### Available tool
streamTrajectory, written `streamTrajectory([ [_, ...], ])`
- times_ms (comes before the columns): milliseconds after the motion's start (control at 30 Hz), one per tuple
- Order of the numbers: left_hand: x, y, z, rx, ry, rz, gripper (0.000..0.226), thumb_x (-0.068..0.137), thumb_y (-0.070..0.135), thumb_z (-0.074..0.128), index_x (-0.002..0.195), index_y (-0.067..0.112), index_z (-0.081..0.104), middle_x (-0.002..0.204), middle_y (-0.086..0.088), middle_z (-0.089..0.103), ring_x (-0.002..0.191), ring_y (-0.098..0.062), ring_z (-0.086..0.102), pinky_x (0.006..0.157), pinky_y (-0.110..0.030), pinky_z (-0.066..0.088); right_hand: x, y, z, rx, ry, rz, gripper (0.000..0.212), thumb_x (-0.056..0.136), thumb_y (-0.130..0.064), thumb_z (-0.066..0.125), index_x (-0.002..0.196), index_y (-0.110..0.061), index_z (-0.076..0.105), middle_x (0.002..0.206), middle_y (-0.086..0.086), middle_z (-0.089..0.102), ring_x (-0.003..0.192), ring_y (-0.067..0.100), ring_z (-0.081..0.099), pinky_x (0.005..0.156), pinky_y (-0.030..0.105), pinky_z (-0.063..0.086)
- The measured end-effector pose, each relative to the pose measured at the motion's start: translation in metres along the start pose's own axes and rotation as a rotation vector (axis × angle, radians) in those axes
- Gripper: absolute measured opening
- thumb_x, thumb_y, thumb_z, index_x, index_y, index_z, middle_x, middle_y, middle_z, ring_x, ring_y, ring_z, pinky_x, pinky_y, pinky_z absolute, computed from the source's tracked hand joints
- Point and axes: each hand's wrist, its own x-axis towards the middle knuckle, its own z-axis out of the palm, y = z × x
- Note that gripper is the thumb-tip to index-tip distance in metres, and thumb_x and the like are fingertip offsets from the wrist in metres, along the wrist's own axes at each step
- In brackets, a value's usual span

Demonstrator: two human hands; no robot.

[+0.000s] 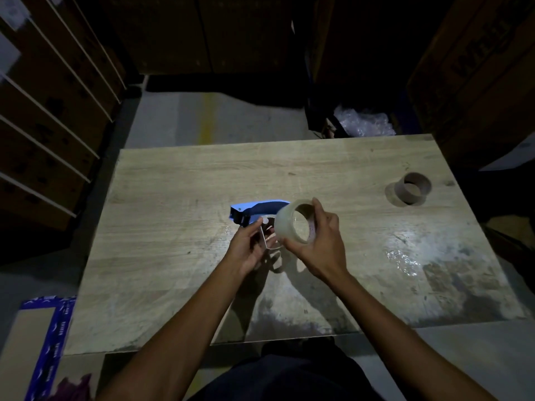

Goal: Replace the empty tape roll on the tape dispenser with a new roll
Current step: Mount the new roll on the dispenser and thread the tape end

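Note:
A blue tape dispenser (256, 209) is held just above the middle of the wooden table (173, 198). My left hand (247, 247) grips its front end, and part of the frame is hidden behind my fingers and the roll. My right hand (320, 244) holds a new roll of clear tape (293, 221) right beside the dispenser, hole facing me. The empty brown cardboard core (412, 188) lies on its side at the table's far right.
A crumpled piece of clear film (404, 260) lies on the table at the right. Stacked cardboard boxes (43, 111) line the left. A bin with bubble wrap (362, 121) stands beyond the table. A blue-edged carton (40, 342) sits at lower left.

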Motion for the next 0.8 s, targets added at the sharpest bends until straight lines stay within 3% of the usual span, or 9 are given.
streamTrajectory([
  [67, -0.003, -0.002, 0.006, 0.011, -0.001, 0.016, 0.063, 0.08, 0.013, 0.073, 0.136, -0.003, 0.05, 0.119, -0.023, 0.062, 0.103, -0.032, 0.067, 0.088, -0.048, 0.057, -0.003, -0.009, 0.004, -0.034, -0.011, -0.044, 0.111, 0.061, -0.066, 0.073, 0.152, -0.04, 0.015, 0.127, 0.003, 0.041, 0.116, 0.021, 0.052, 0.085, 0.035, 0.053],
  [133, -0.006, -0.005, 0.012, 0.017, -0.023, 0.01, 0.066, 0.076, 0.014, 0.072, 0.135, -0.006, 0.051, 0.112, -0.022, 0.065, 0.104, -0.03, 0.064, 0.104, -0.048, 0.048, -0.007, -0.017, 0.009, -0.058, -0.026, -0.061, 0.11, 0.058, -0.069, 0.067, 0.151, -0.04, 0.017, 0.127, 0.003, 0.041, 0.117, 0.024, 0.051, 0.083, 0.038, 0.054],
  [200, -0.007, -0.006, 0.017, -0.016, -0.074, -0.011, 0.054, 0.074, 0.012, 0.068, 0.124, -0.008, 0.061, 0.11, -0.021, 0.067, 0.111, -0.032, 0.06, 0.114, -0.049, 0.037, -0.009, -0.023, 0.012, -0.073, -0.024, -0.065, 0.11, 0.056, -0.071, 0.064, 0.151, -0.04, 0.017, 0.128, 0.004, 0.041, 0.117, 0.025, 0.051, 0.081, 0.038, 0.054],
  [333, -0.015, -0.006, 0.016, -0.1, -0.144, 0.003, 0.055, 0.08, 0.021, 0.063, 0.127, -0.007, 0.059, 0.123, -0.028, 0.062, 0.123, -0.039, 0.057, 0.109, -0.056, 0.04, -0.007, -0.031, 0.012, -0.12, 0.01, -0.094, 0.108, 0.06, -0.072, 0.065, 0.151, -0.039, 0.017, 0.129, 0.004, 0.041, 0.115, 0.025, 0.05, 0.076, 0.038, 0.054],
  [533, -0.024, -0.002, 0.02, -0.135, -0.171, 0.063, 0.064, 0.091, 0.048, 0.059, 0.133, 0.001, 0.054, 0.123, -0.025, 0.065, 0.115, -0.037, 0.064, 0.109, -0.056, 0.039, -0.006, -0.037, 0.01, -0.184, -0.005, -0.103, 0.106, 0.065, -0.069, 0.068, 0.153, -0.037, 0.018, 0.132, 0.003, 0.04, 0.116, 0.024, 0.047, 0.071, 0.033, 0.047],
  [667, -0.027, -0.001, 0.02, -0.108, -0.15, 0.069, 0.065, 0.09, 0.049, 0.061, 0.132, -0.001, 0.054, 0.121, -0.024, 0.067, 0.112, -0.035, 0.066, 0.1, -0.052, 0.049, -0.006, -0.041, 0.01, -0.202, -0.029, -0.099, 0.106, 0.066, -0.069, 0.068, 0.153, -0.035, 0.017, 0.132, 0.004, 0.039, 0.116, 0.025, 0.046, 0.072, 0.033, 0.047],
  [800, -0.023, -0.004, 0.014, -0.103, -0.138, 0.056, 0.072, 0.08, 0.04, 0.073, 0.134, -0.004, 0.054, 0.137, -0.028, 0.055, 0.129, -0.039, 0.053, 0.111, -0.055, 0.038, -0.003, -0.045, 0.01, -0.214, -0.066, -0.104, 0.105, 0.066, -0.069, 0.066, 0.153, -0.036, 0.017, 0.13, 0.004, 0.041, 0.113, 0.025, 0.048, 0.073, 0.035, 0.05],
])
